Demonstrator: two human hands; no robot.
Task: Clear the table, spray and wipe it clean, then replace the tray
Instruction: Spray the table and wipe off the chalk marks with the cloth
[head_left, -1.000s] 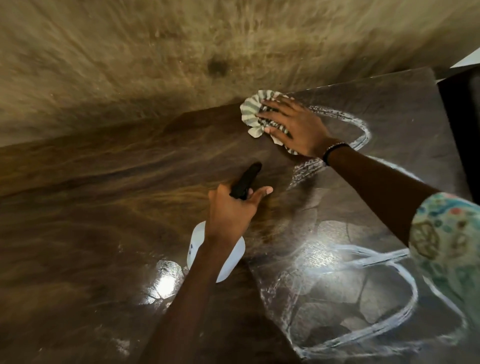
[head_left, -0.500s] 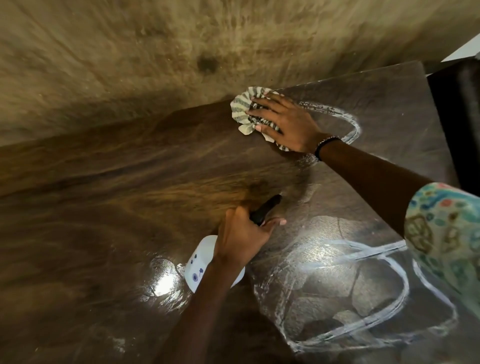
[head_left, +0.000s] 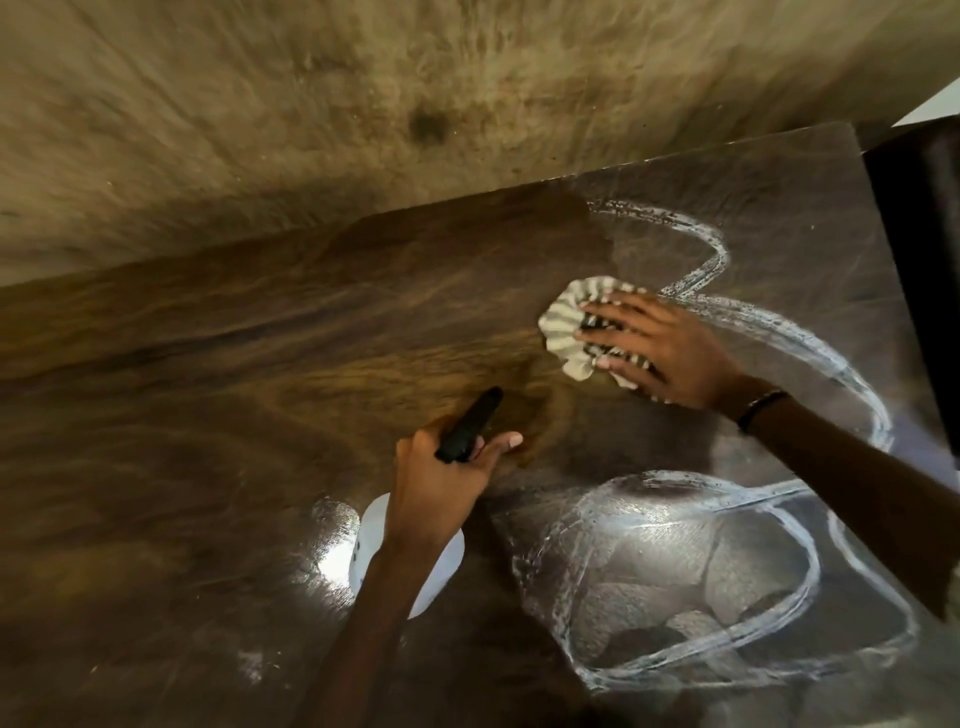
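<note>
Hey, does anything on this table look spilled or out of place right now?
Only white foamy streaks looping across the dark wooden table, cleaner not yet wiped. The right hand presses a striped cloth; the left hand grips a white spray bottle.

cloth: beige with dark stripes
spray bottle: white body, black nozzle, small dark marks, too blurred to read
table: brown wood grain, whitish streaks right of the cloth
wristband: black

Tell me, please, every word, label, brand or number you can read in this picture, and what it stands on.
None can be read.
Spray bottle, gripped by the left hand: a few small dark marks on its white body, too small to read.
Striped cloth under the right hand: no text.
</note>
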